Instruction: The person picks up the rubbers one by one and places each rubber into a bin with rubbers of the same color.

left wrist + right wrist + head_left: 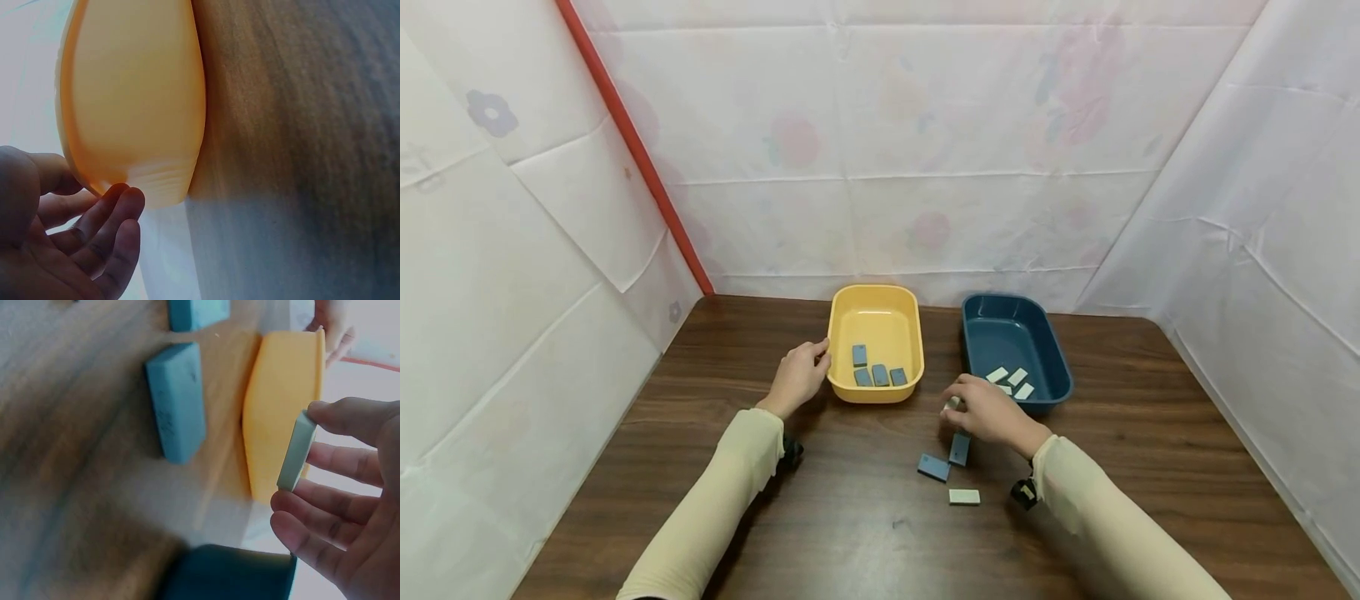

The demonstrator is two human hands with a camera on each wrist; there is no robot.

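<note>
My left hand [797, 377] pinches the left rim of a yellow tray [876, 397]; in the left wrist view its fingertips [131, 200] lie against the outer wall. Several blue-grey blocks [880, 375] lie inside that tray, toward its near end. My right hand [992, 410] holds a small pale green block [297, 450] between thumb and fingers, just left of the dark blue tray's [1060, 350] near corner. Several pale blocks [1017, 377] lie in the dark blue tray. Below the right hand, two blue-grey blocks [933, 467] rest on the table.
Another pale block [964, 497] lies on the brown wooden table [850, 533], nearer to me than the blue-grey ones. The two trays stand side by side at the back with a gap between them. White patterned sheets [880, 150] enclose the back and sides.
</note>
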